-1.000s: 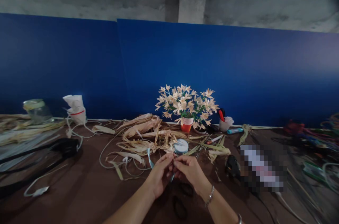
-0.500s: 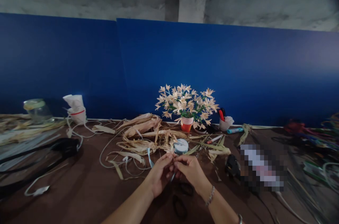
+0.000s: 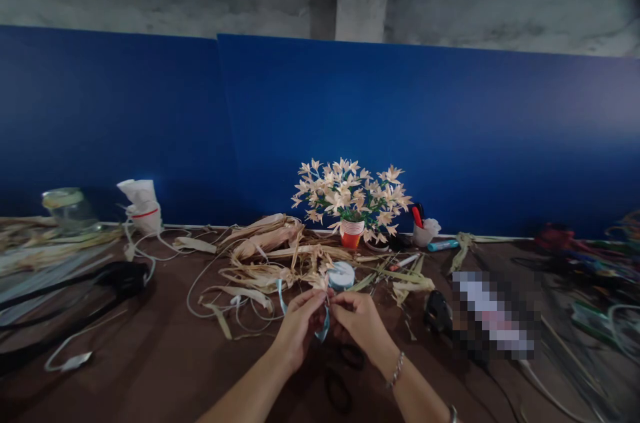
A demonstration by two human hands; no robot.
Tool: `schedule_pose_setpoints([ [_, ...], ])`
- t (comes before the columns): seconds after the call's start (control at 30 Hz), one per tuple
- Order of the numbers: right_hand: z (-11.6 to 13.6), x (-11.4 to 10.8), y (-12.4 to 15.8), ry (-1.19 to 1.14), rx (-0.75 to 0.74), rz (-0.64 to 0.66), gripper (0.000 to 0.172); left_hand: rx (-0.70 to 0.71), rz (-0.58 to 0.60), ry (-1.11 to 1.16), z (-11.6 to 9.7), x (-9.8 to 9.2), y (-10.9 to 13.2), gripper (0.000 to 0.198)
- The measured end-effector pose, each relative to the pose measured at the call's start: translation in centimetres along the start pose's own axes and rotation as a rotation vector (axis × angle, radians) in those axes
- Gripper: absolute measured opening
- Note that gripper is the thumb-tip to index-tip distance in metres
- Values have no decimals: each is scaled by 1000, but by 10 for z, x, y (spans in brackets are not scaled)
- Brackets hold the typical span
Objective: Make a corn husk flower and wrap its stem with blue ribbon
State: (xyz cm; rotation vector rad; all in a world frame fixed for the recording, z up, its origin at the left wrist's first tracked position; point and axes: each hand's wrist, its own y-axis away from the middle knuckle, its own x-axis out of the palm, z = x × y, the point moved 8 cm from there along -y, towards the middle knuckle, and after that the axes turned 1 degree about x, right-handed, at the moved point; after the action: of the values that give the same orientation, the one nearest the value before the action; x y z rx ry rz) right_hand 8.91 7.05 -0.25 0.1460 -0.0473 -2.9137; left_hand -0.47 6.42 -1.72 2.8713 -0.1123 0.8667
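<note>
My left hand [image 3: 300, 323] and my right hand [image 3: 364, 324] meet over the table, fingertips pinched close together. Between them rises the thin stem of a pale husk flower [image 3: 320, 278], its petals blending into the dried husks behind. A light blue ribbon [image 3: 324, 326] hangs from the stem between both hands. My fingers partly hide where ribbon and stem meet. Just beyond the fingertips lies a roll of ribbon or tape [image 3: 341, 275]. Black-handled scissors [image 3: 339, 388] rest on the table beneath my hands.
Dried corn husks [image 3: 270, 239] are heaped behind my hands. A potted husk-flower arrangement [image 3: 353, 233] stands at the back. Right lie a black glue-gun-like tool [image 3: 438, 313] and cables; left are a black strap-like object [image 3: 125, 276], white cord and a glass jar [image 3: 70, 209].
The blue ribbon's hanging end now shows more fully below my fingers, and the flower's stem stands clearer between them. Both hands stay in nearly the same place.
</note>
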Motion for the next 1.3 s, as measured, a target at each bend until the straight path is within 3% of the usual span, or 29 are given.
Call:
schedule_pose_setpoints([
  [0.47,-2,5,1,-77,37,33,20,131,-34,-221,-3,-6,-2,31],
  [0.83,-10,6,-2,-166,32,-39,26,231,-47,-349,-17,-2,-1,31],
  [1.1,-9,3,-4,-48,-22,-28,24,252,-75,-333,-17,-5,0,31],
  [1.3,-10,5,-3,-98,-95,-50,26,212,-57,-284,-6,-5,-2,31],
])
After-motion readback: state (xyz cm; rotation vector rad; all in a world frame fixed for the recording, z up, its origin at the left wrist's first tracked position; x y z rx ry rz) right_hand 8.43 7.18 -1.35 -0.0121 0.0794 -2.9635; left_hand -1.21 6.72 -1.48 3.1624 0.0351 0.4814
